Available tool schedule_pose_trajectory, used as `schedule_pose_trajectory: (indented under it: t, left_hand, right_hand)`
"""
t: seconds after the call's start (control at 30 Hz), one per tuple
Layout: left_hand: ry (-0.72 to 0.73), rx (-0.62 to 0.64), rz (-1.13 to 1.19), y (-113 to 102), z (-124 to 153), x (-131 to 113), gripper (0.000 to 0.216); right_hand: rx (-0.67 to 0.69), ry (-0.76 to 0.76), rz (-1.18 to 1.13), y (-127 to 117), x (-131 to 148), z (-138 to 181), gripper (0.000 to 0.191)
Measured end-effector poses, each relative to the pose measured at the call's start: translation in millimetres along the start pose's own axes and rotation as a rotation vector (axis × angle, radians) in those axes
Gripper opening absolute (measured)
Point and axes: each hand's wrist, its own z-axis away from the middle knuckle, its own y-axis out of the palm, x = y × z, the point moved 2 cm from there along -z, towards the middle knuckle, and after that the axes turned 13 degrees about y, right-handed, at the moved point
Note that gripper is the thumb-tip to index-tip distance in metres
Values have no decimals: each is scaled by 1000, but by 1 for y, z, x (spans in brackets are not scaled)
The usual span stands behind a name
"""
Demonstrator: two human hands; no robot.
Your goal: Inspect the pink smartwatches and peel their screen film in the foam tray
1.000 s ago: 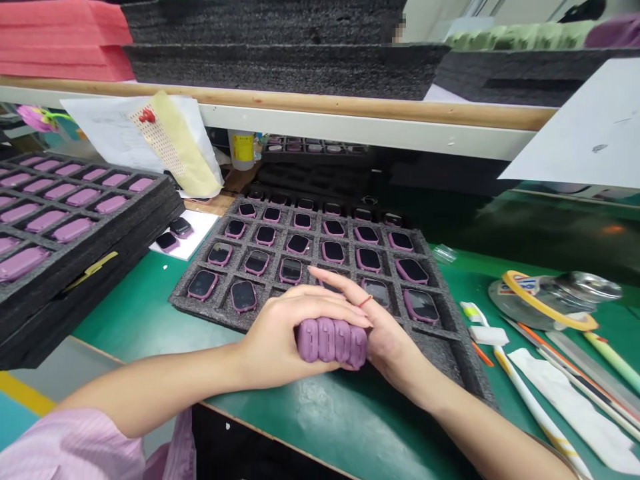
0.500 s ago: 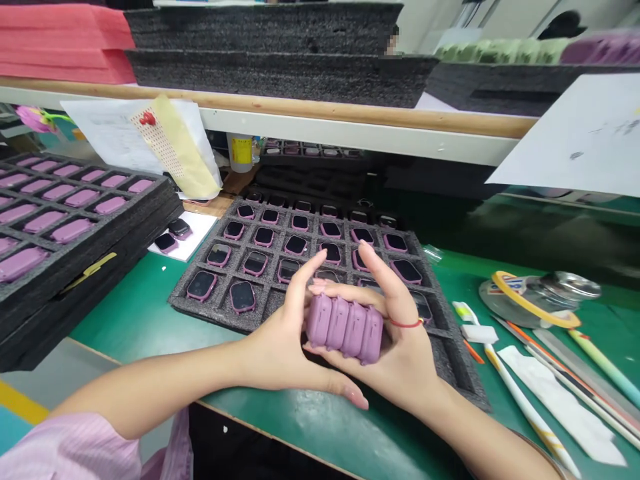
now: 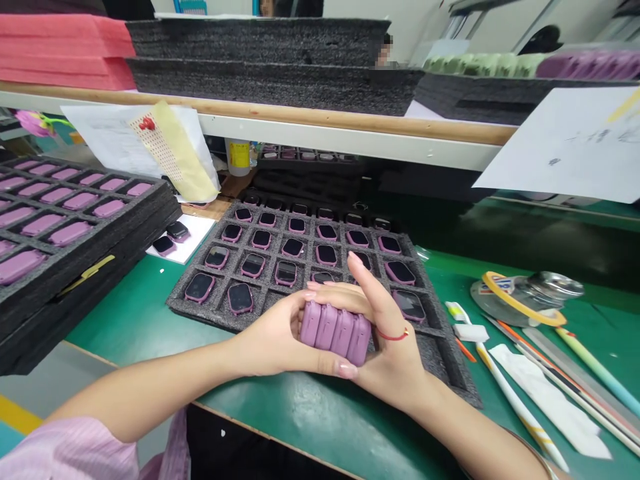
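Several purple smartwatch cases [image 3: 335, 332] stand side by side in a row between my hands, above the front of a dark foam tray [image 3: 220, 312]. My left hand [image 3: 275, 337] closes around the row's left end, its thumb along the lower front and its fingers going behind. From below and behind, my right hand [image 3: 397, 347], with a red string at the wrist, cradles the row; its upper finger points up. Purple-framed smartwatches with black screens, such as one watch [image 3: 241, 298], fill many compartments of the tray. My hands hide part of its front rows.
At left, stacked foam trays [image 3: 145, 220] hold purple cases. Two watches lie on white paper [image 3: 196, 233]. On the right are a glass jar [image 3: 525, 300], a toothbrush [image 3: 515, 393], a white tissue [image 3: 550, 400] and thin sticks. A shelf [image 3: 300, 130] crosses overhead.
My left hand has closed onto the row of cases, its thumb now against their lower front and its raised finger lowered. The view has shifted slightly.
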Motion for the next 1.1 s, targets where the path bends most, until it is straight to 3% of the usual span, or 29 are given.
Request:
schedule_pose_trajectory:
  t: [0.13,0.3,0.4,0.5,0.57,0.67,0.83,0.97,1.1]
  left_hand:
    - [24,-26,22,1,-1,3,28]
    - [30,7,-82,1,-3,4,56]
    - [5,-80,53,1,-1,6,51]
    - [-123,-189,307,-1,3,11,53]
    - [-176,-172,463,-2,4,13,53]
    - [-179,-121,613,-4,5,14,46]
    - [-232,-139,716,-10,5,18,40]
    - [-244,-107,709,-12,4,21,46]
    - [-207,-76,741,-10,3,20,43]
  right_hand:
    - [50,-30,53,3,-1,-2,98]
    - [123,-13,32,5,-3,-4,95]
    - [154,-8,141,4,1,-5,91]
    - [147,53,161,-4,8,-6,89]
    - [103,88,121,-14,15,-9,70]
    - [67,98,92,-26,25,-14,24]
    - [76,182,-10,-29,25,-20,11]
    - [-63,74,62,-30,25,-19,9]
    - [-389,76,-89,-38,30,-14,13]
